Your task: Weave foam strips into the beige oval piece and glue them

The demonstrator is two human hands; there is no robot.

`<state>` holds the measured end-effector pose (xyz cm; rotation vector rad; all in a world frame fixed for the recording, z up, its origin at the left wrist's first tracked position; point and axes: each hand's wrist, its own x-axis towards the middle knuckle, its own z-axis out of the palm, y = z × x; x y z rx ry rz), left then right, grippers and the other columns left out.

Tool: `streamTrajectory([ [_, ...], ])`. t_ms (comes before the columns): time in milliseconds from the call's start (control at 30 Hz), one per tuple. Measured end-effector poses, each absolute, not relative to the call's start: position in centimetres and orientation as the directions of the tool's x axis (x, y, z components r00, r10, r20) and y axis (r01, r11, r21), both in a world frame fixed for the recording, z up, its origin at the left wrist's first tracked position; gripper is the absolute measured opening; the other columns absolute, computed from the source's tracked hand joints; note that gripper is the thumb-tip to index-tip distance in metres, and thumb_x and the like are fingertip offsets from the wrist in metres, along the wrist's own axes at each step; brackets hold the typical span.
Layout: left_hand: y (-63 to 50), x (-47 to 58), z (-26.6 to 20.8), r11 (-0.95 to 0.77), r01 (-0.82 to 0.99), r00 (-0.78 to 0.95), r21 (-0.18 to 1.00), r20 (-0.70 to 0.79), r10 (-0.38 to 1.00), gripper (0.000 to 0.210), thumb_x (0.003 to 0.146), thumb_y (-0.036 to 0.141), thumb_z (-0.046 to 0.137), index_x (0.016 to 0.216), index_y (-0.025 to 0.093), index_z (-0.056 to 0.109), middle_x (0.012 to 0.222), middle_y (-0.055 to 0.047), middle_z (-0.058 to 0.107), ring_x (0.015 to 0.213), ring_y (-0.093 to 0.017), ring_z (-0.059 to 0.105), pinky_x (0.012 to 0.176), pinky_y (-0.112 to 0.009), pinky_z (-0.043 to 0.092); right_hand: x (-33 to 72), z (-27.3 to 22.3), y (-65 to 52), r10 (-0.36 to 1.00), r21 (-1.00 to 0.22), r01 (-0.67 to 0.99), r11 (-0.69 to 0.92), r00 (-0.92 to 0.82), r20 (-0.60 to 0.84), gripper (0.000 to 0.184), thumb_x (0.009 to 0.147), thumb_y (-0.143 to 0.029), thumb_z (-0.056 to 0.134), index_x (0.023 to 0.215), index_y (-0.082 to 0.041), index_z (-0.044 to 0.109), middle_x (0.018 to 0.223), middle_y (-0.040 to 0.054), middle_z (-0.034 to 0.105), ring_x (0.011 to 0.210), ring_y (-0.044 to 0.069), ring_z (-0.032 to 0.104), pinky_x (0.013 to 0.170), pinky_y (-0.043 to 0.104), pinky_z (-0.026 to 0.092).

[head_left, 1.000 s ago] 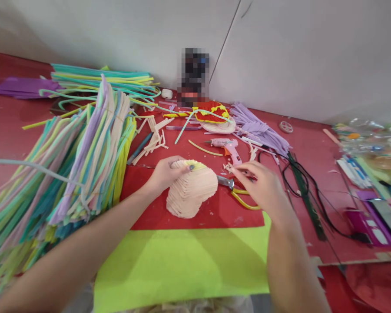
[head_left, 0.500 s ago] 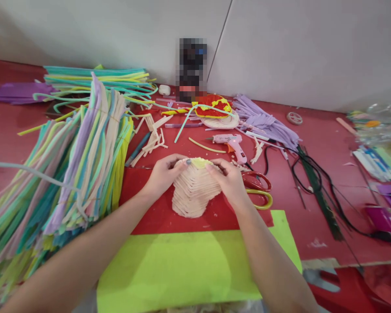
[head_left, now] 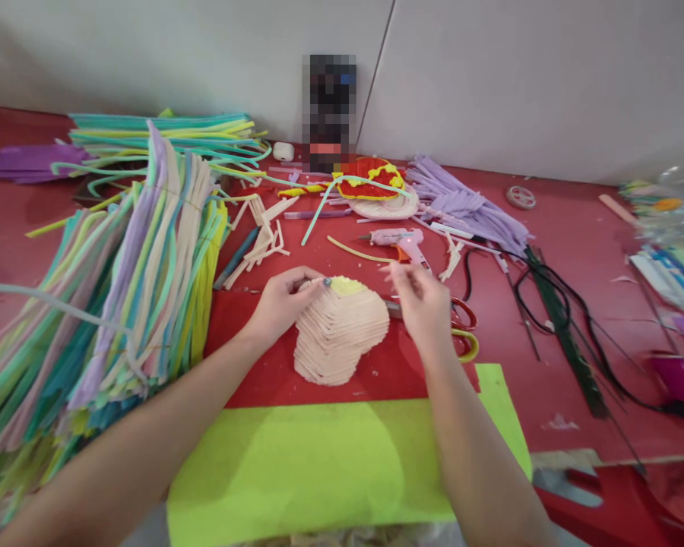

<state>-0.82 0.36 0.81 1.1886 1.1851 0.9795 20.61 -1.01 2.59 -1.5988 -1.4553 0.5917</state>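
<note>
My left hand (head_left: 285, 305) pinches the upper left edge of a cream heart-like piece (head_left: 342, 334) made of rows of pipe cleaners, with a pale yellow patch at its top. My right hand (head_left: 420, 304) is apart from it, just to the right, fingers curled with the tips close together. Whether anything small is in those fingertips I cannot make out. Just beyond them lies a pink hot glue gun (head_left: 397, 239), its handle partly hidden by the hand. Scissors with red and yellow handles (head_left: 465, 346) lie partly behind my right hand.
Bundles of coloured pipe cleaners (head_left: 142, 266) fill the left side. Purple pipe cleaners (head_left: 473, 205) and a red and yellow piece (head_left: 370, 178) lie at the back. A black cable (head_left: 573, 319) crosses the right. A yellow-green sheet (head_left: 313, 463) covers the front.
My right hand has let go of the cream piece's upper right edge and moved right and slightly up towards the glue gun. My left hand keeps its hold on the piece.
</note>
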Motion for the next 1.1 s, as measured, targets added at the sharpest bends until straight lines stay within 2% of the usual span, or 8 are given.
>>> streamTrajectory([
  [133,0.3,-0.7,0.7,0.172,0.005,0.162,0.985,-0.170,0.972,0.025,0.071,0.039,0.071,0.080,0.016,0.066,0.071,0.001,0.062,0.064,-0.010,0.054,0.058,-0.019,0.040,24.0,1.6,0.4,0.781,-0.607,0.794,-0.043,0.405,0.476,0.022,0.084,-0.037,0.056,0.090,-0.018,0.065,0.086,0.0056,0.061,0.068,0.015,0.054,0.074,0.032,0.046],
  [267,0.2,-0.7,0.6,0.222,-0.071,0.159,0.972,-0.209,0.965,0.027,0.072,0.041,0.069,0.082,0.016,0.064,0.074,0.001,0.062,0.066,-0.010,0.055,0.060,-0.020,0.042,25.4,-0.1,1.6,0.813,-0.511,0.845,-0.160,0.406,0.417,0.024,0.077,-0.040,0.062,0.087,-0.017,0.062,0.082,0.0065,0.058,0.077,0.020,0.054,0.079,0.037,0.045],
  [433,0.0,-0.5,0.8,0.134,0.163,0.326,0.978,-0.181,0.928,0.025,0.076,0.040,0.064,0.082,0.016,0.063,0.074,0.001,0.062,0.066,-0.011,0.054,0.059,-0.020,0.041,25.2,-1.4,2.3,0.835,-0.395,0.885,-0.247,0.401,0.376,0.021,0.081,-0.036,0.057,0.086,-0.016,0.061,0.089,0.0116,0.059,0.089,0.025,0.051,0.084,0.042,0.041],
  [667,-1.0,0.1,1.5,-0.088,0.465,0.359,0.881,-0.097,0.928,0.015,0.080,0.031,0.059,0.078,0.018,0.064,0.065,0.004,0.058,0.058,-0.009,0.046,0.055,-0.020,0.036,25.2,-1.2,2.5,0.869,-0.332,0.907,-0.259,0.369,0.330,0.022,0.083,-0.033,0.055,0.088,-0.014,0.062,0.096,0.0149,0.062,0.092,0.028,0.051,0.084,0.041,0.041],
  [800,-1.1,0.2,1.1,-0.232,0.482,0.392,0.845,0.030,0.920,0.011,0.081,0.029,0.060,0.083,0.019,0.066,0.078,0.002,0.060,0.066,-0.010,0.052,0.063,-0.022,0.041,24.7,-0.8,2.7,0.873,-0.296,0.898,-0.327,0.407,0.271,0.025,0.079,-0.035,0.059,0.093,-0.014,0.061,0.103,0.0163,0.063,0.099,0.031,0.053,0.085,0.043,0.040],
  [933,-1.1,0.2,1.1,-0.265,0.512,0.392,0.817,0.052,0.918,0.019,0.083,0.031,0.060,0.098,0.021,0.063,0.092,-0.001,0.061,0.078,-0.013,0.057,0.074,-0.026,0.047,24.5,-0.7,2.8,0.844,-0.355,0.864,-0.358,0.461,0.272,0.026,0.086,-0.033,0.050,0.101,-0.013,0.056,0.101,0.0165,0.064,0.099,0.031,0.056,0.086,0.046,0.040],
  [1000,-1.5,0.3,1.6,-0.304,0.587,0.369,0.750,0.086,0.926,0.026,0.083,0.033,0.062,0.105,0.020,0.060,0.100,-0.003,0.059,0.090,-0.017,0.057,0.083,-0.031,0.047,24.7,-0.7,2.8,0.822,-0.402,0.849,-0.343,0.478,0.309,0.028,0.088,-0.033,0.046,0.106,-0.013,0.053,0.099,0.0162,0.065,0.097,0.030,0.058,0.088,0.048,0.039],
  [1100,-2.7,0.3,2.5,-0.393,0.745,0.367,0.539,0.161,0.916,0.028,0.083,0.032,0.062,0.106,0.018,0.057,0.106,-0.007,0.056,0.101,-0.023,0.053,0.092,-0.042,0.044,25.0,-0.2,2.6,0.804,-0.440,0.865,-0.240,0.431,0.409,0.032,0.089,-0.030,0.042,0.115,-0.013,0.050,0.109,0.0171,0.063,0.105,0.030,0.057,0.092,0.049,0.038],
])
